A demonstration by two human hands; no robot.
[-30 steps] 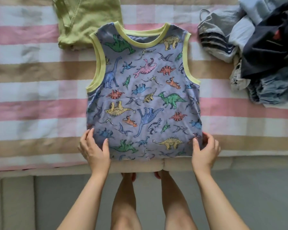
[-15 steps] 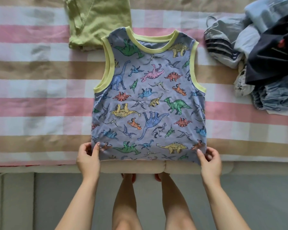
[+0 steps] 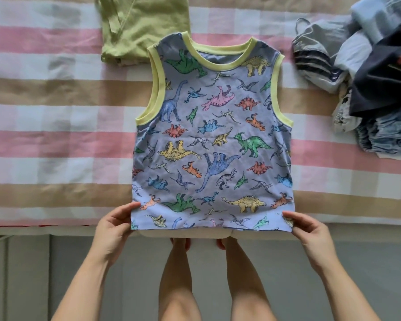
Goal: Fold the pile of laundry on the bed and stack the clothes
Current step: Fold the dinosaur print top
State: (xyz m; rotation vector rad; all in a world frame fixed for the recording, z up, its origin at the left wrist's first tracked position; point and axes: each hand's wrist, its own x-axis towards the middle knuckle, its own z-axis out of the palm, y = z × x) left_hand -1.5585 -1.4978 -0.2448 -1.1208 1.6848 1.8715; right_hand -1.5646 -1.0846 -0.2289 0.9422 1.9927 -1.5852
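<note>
A sleeveless blue top with a dinosaur print and yellow-green trim [image 3: 213, 140] lies spread flat on the striped bed [image 3: 56, 126], neck away from me. My left hand [image 3: 112, 230] pinches its bottom left corner, thumb on top. My right hand [image 3: 308, 230] pinches the bottom right corner the same way. The hem hangs slightly over the bed's near edge. A folded green garment [image 3: 139, 26] lies behind the top's left shoulder. The unfolded laundry pile [image 3: 368, 72] sits at the right.
The bed's near edge [image 3: 44, 230] runs across the view, with grey floor [image 3: 28, 279] below it. My bare legs [image 3: 218, 281] stand against the edge between my arms. The striped cover stretches bare to the left of the top.
My hands slid from lying on the lower part of the top down to its bottom corners and took hold of them. The hem has lifted slightly at the bed's edge.
</note>
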